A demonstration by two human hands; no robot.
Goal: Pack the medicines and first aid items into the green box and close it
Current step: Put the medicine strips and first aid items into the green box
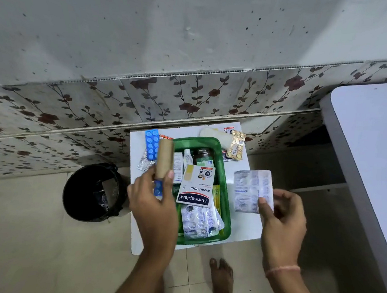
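Covering part of a blue blister strip [151, 147], the left hand [156, 207] gripped an upright tan cardboard-like roll [164, 157]. The right hand [282, 220] pinched a flat silver foil tablet strip [249, 189], print unreadable. On the white table [246, 227], the open green box [226, 196] held a Hansaplast carton [195, 186], bottles and crinkled foil strips.

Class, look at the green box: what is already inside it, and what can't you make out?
Inside the green box lie a Hansaplast carton, silver blister strips, a dark bottle and a white tube. Whatever lies beneath these is covered, and the left hand hides the box's left side.
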